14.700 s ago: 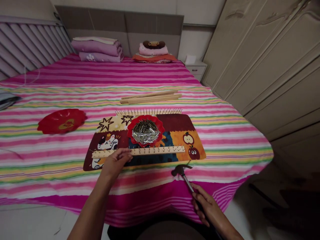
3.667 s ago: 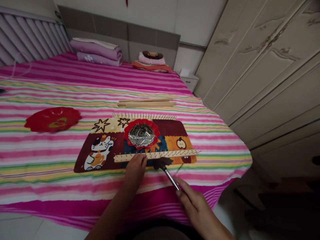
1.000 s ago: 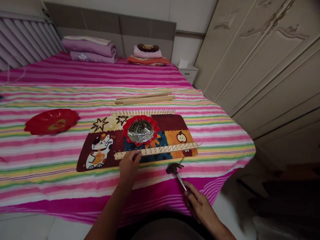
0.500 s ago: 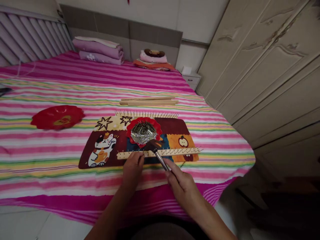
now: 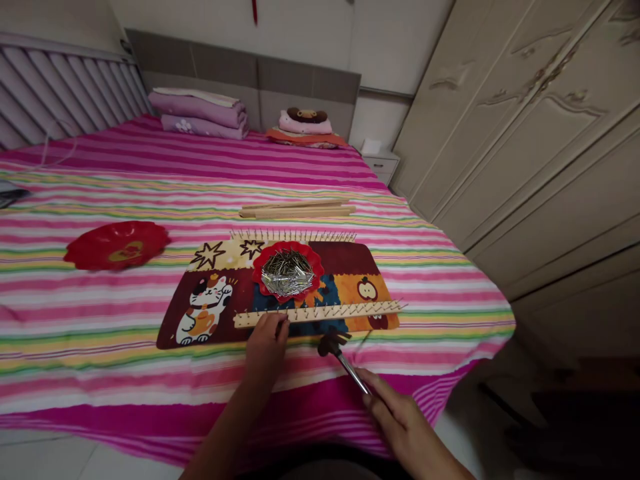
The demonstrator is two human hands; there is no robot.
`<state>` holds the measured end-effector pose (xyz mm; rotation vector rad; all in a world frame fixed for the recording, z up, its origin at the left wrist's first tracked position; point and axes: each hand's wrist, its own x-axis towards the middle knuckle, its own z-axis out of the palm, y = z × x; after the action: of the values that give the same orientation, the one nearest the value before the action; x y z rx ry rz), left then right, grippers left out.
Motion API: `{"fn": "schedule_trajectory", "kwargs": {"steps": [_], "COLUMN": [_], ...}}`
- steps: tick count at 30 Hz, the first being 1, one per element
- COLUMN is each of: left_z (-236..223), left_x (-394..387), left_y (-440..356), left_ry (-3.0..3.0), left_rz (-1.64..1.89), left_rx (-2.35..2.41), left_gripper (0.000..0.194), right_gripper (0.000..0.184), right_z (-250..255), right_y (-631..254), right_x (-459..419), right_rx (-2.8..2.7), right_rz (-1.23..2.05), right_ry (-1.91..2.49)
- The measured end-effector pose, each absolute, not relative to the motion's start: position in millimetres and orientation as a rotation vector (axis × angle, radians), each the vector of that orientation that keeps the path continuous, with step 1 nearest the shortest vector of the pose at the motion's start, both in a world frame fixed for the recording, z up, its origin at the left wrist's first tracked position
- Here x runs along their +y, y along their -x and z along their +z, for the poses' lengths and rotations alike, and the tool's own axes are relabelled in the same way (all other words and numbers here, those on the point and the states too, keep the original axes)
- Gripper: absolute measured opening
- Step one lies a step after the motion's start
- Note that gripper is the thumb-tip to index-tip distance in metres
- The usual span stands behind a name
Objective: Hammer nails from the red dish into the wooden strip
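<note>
My right hand [image 5: 400,417] grips a claw hammer by its handle; the dark hammer head [image 5: 331,343] hangs just in front of the mat, apart from the wood. A pale wooden strip [image 5: 320,312] lies across the near part of the patterned mat [image 5: 173,323], with a row of nails standing in it, several slanted at its right end. My left hand [image 5: 267,340] is closed at the strip's near edge, its thumb and fingertips pinched at a nail there. Behind the strip, a red scalloped bowl [image 5: 257,270] holds a heap of loose nails [image 5: 290,270].
A second strip full of upright nails [image 5: 293,235] lies along the mat's far edge. Beyond it are bare wooden strips [image 5: 300,211]. To the left sits a red scalloped plate [image 5: 117,245]. Folded bedding [image 5: 200,113] is stacked at the headboard; a wardrobe [image 5: 525,133] stands right.
The hammer has come away from the strip, back toward me and to the right, with my right hand. My left hand stays at the same spot on the strip. The view has tilted slightly.
</note>
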<state>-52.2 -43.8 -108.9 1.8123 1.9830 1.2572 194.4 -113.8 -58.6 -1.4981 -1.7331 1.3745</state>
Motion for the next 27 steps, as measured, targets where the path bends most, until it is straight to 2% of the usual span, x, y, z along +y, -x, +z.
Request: {"fn": "schedule_trajectory", "kwargs": {"steps": [4,8,15,18,24,27], "left_z": [-92,-57,-26,-25,-24,-17], "left_x": [-47,-27,36,46,48,42], "left_y": [60,73,69,62,58,69], "left_ry": [-1.795,-1.927,-2.159,-2.093,-2.09,-2.044], "left_rz": [1.257,1.087,0.13,-0.108,-0.105,0.148], "left_rx": [2.029,2.146,2.119,2.113,2.12,2.176], "left_gripper": [0.019,0.02,0.025,0.026,0.028,0.026], "right_gripper": [0.049,0.064,0.063,0.064,0.058,0.055], "right_z": [-113,-147,-148,-146,-139,-135], "right_y": [-218,-225,-222,-223,-221,-220], "right_x": [-124,-129,-126,-124,-124,-124], "right_rx": [-1.437,-1.064,-0.899,-0.891,-0.861,-0.879], "right_rz": [1.378,1.551,1.66,1.705,1.686,1.711], "right_ry": [1.629,1.691,1.651,1.649,1.636,1.613]}}
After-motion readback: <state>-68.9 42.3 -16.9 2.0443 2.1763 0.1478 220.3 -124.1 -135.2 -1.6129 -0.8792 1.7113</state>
